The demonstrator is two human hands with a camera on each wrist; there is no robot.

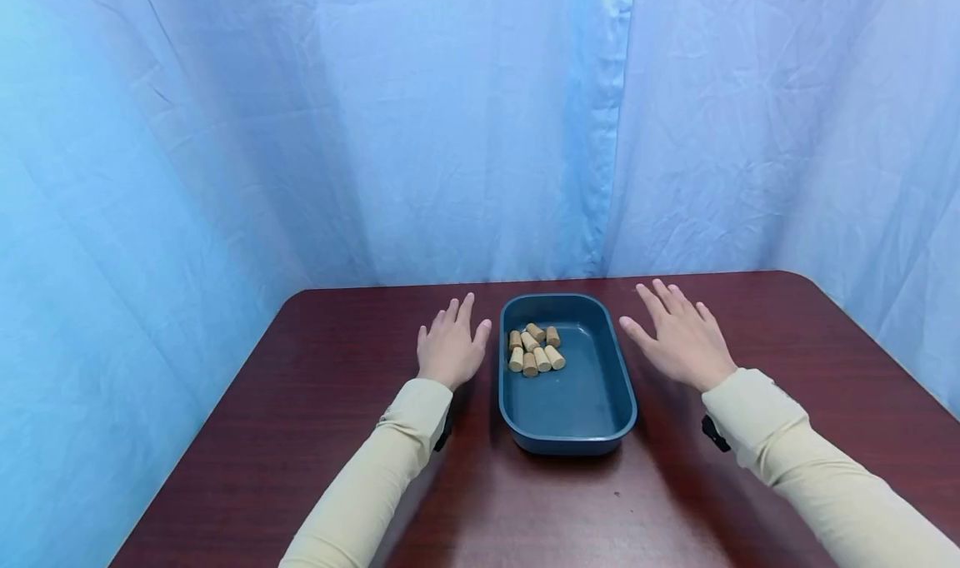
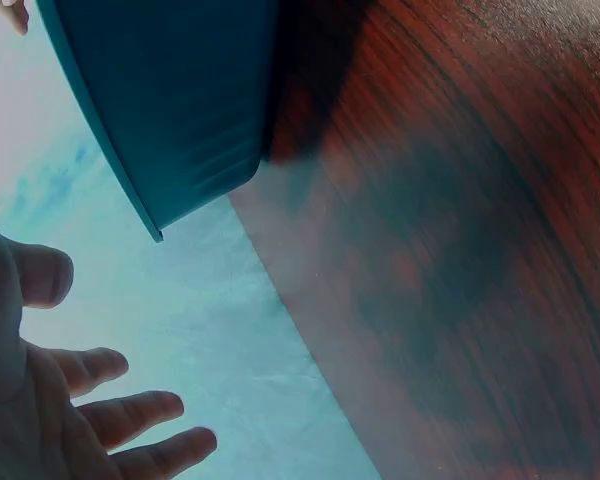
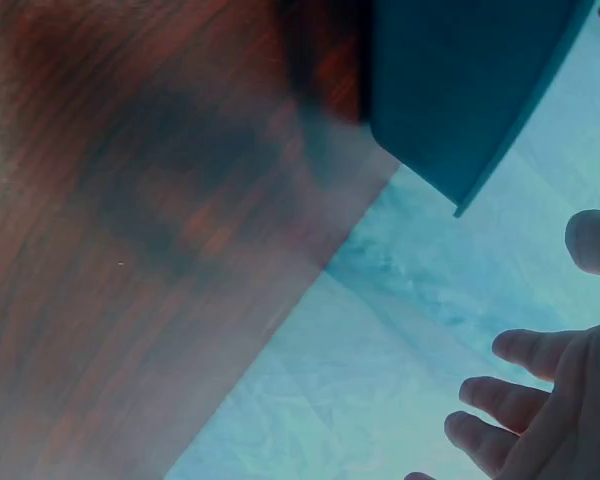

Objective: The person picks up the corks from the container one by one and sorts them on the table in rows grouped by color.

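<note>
A dark blue oblong tray (image 1: 592, 397) stands on the table, and several tapered cork stoppers (image 1: 529, 363) lie together in its left half, some paler than others. To the left of the tray my left hand (image 1: 452, 350) hovers above the table with its fingers spread, holding nothing. On the other side, my right hand (image 1: 684, 341) is likewise raised with straight, spread fingers and holds nothing. Neither hand touches the tray. In the wrist views the tray's outer wall (image 2: 180, 100) shows beside each hand, and the corks are hidden behind it.
The dark reddish-brown table (image 1: 315, 435) has rounded far corners. Light blue curtains (image 1: 465, 135) hang behind its far edge and along both sides. A tiny dark speck (image 1: 617, 494) lies on the table in front of the tray.
</note>
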